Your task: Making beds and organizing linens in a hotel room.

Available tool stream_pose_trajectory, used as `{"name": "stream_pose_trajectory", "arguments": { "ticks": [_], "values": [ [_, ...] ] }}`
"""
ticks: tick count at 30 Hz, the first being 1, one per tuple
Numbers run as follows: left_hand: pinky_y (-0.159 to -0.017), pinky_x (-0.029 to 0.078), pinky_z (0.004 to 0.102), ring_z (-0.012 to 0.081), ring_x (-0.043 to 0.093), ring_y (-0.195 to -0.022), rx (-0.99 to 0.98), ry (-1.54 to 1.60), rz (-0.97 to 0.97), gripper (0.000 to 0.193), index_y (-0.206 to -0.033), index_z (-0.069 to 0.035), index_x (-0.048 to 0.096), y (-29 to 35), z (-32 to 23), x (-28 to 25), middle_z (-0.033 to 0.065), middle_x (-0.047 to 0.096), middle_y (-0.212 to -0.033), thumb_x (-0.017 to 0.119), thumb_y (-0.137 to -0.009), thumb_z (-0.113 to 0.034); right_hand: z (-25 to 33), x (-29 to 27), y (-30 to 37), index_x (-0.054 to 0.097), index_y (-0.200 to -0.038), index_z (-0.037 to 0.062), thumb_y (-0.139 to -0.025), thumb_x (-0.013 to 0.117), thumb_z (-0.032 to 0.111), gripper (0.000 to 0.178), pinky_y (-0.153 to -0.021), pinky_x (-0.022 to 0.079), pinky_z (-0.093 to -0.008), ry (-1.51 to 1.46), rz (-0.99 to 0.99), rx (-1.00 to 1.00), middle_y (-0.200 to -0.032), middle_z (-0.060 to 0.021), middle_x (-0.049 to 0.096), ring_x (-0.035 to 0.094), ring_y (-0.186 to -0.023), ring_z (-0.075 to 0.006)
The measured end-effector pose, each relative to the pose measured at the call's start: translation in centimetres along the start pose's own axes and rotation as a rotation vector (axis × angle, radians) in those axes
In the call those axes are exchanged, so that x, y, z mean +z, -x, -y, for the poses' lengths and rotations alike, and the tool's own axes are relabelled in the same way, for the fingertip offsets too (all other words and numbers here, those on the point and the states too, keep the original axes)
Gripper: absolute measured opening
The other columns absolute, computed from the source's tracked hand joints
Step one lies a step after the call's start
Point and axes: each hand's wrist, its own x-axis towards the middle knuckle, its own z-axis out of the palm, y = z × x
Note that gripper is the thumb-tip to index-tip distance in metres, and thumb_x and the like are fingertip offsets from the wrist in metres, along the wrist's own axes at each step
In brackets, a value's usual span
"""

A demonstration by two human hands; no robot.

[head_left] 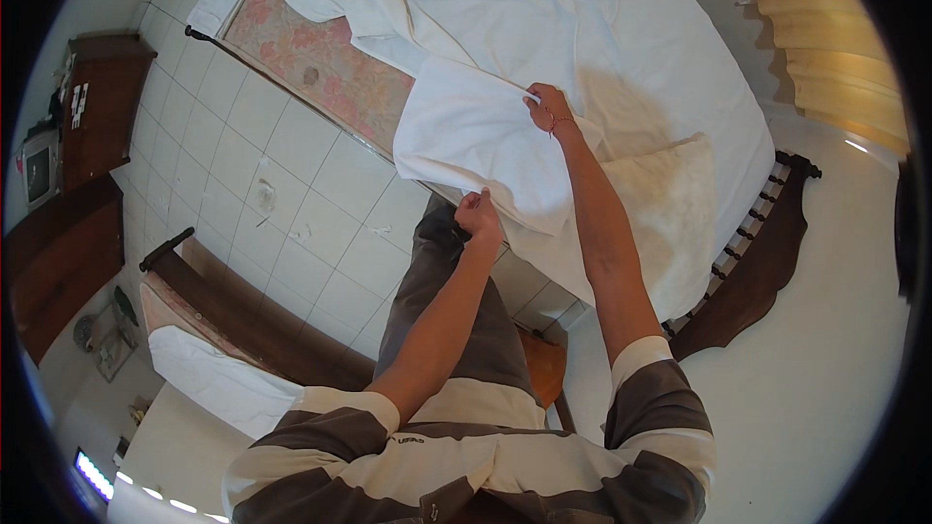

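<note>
A white cloth (pixel 466 131), perhaps a pillowcase or towel, lies partly spread over the near side of the bed. My right hand (pixel 549 111) pinches its far edge between thumb and fingers, with a thin band round the wrist. Nearer to me, my left hand (pixel 478 215) grips the cloth's near edge, which bulges in a soft fold. Beyond both hands, a rumpled white sheet (pixel 485 0) covers much of the mattress. Part of the pink floral mattress (pixel 311 53) shows bare to the left. To the right of the cloth rests a stained cream pillow (pixel 670 204).
A dark wooden headboard (pixel 762 272) stands at the right end of the bed, near a yellow curtain (pixel 835 29). Pale floor tiles (pixel 282 165) stretch along the left. Behind them are a second bed's wooden frame (pixel 233 306) and a brown cabinet (pixel 102 107).
</note>
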Motion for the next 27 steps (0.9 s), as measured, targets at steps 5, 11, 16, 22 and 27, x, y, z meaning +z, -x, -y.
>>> {"name": "stream_pose_trajectory", "arguments": {
  "ticks": [5, 11, 16, 22, 27],
  "values": [
    [-0.065, 0.047, 0.0307, 0.0108, 0.058, -0.073, -0.251, 0.338, 0.082, 0.024, -0.103, -0.006, 0.065, -1.5, 0.4, -0.6, -0.0011, 0.064, -0.083, 0.079, -0.085, -0.013, -0.3, 0.1, -0.1, 0.069, -0.103, -0.0004, -0.087, 0.07, 0.015, 0.022, -0.088, 0.053, -0.0389, 0.055, -0.023, -0.043, -0.101, -0.0208, 0.072, 0.069, -0.099, -0.0347],
    [-0.061, 0.043, 0.0298, 0.0077, 0.053, -0.072, -0.257, 0.185, 0.211, 0.022, -0.107, -0.007, 0.065, -1.0, 0.0, -3.2, -0.0023, 0.061, -0.083, 0.073, -0.09, -0.018, -0.1, -1.4, 0.2, 0.068, -0.099, -0.002, -0.087, 0.07, 0.014, 0.02, -0.083, 0.053, -0.0368, 0.013, -0.044, -0.117, -0.094, -0.0188, 0.072, 0.069, -0.089, -0.0297],
    [-0.079, 0.046, 0.0306, 0.0114, 0.057, -0.086, 0.211, 0.044, 0.29, 0.023, -0.113, -0.001, 0.064, 0.2, -5.7, -9.2, 0.0036, 0.065, -0.094, 0.068, -0.094, -0.013, 0.7, -7.8, 3.2, 0.069, -0.103, -0.0009, -0.089, 0.069, 0.013, 0.02, -0.078, 0.053, -0.0303, -0.275, -0.074, -0.099, -0.088, -0.0147, 0.073, 0.069, -0.083, -0.0199],
    [-0.074, 0.043, 0.0247, 0.01, 0.054, -0.085, 0.538, 0.055, 0.528, 0.049, -0.135, -0.006, 0.048, 1.3, -18.7, -12.5, 0.0052, 0.066, -0.094, 0.068, -0.091, -0.003, 4.0, -14.0, 10.8, 0.07, -0.11, 0.0003, -0.092, 0.067, 0.008, 0.02, -0.073, 0.048, -0.025, -0.628, -0.171, -0.018, -0.084, -0.0049, 0.071, 0.063, -0.081, -0.0081],
    [-0.076, 0.044, 0.0253, 0.0097, 0.056, -0.086, 0.898, -0.427, 0.762, 0.039, -0.123, -0.009, 0.065, 2.2, -28.0, -11.9, 0.0038, 0.068, -0.1, 0.073, -0.086, -0.001, 6.5, -17.0, 15.1, 0.071, -0.113, 0.0016, -0.093, 0.066, 0.006, 0.021, -0.073, 0.046, -0.0232, -0.734, -0.309, -0.099, -0.087, -0.0028, 0.071, 0.061, -0.082, -0.0067]
  ]
}}
